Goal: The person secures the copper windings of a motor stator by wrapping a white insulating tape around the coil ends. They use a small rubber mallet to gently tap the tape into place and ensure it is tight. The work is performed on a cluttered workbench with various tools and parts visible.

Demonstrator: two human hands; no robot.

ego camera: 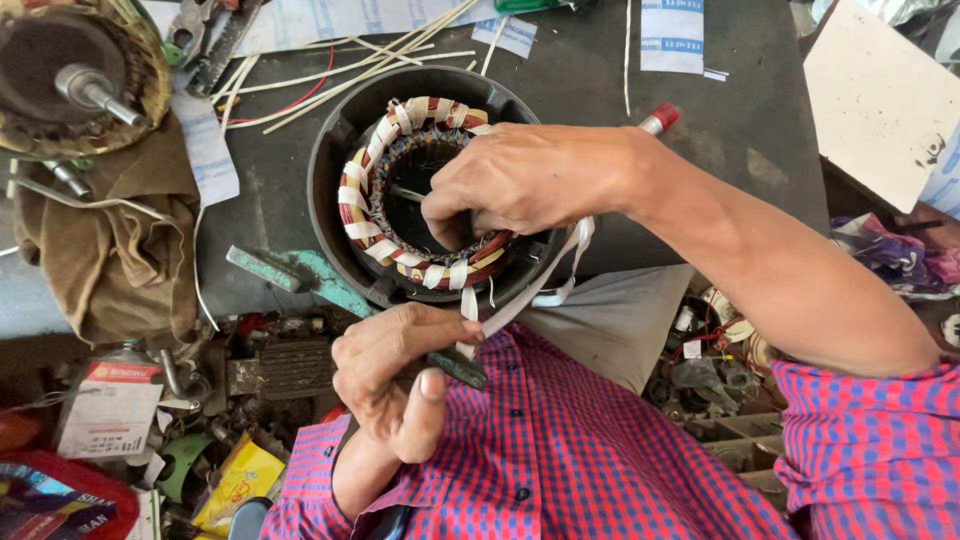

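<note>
A black round motor housing (335,150) lies on the dark bench, and inside it sits a stator ring of red and yellow copper windings (362,200) bound with white tape. My right hand (520,180) reaches over the ring's near right side, fingers curled into the bore and pinching the winding there. A white cotton tape strip (560,275) runs from that spot down over the housing's rim to my left hand (395,375), which pinches its free end between thumb and forefinger just below the housing.
A second motor with a bare shaft (85,85) sits at the far left on a brown cloth (110,250). Thin white sticks (330,65), pliers (205,35), paper slips (670,35) and a green-handled tool (310,275) lie around. Clutter and packets (110,410) fill the lower left.
</note>
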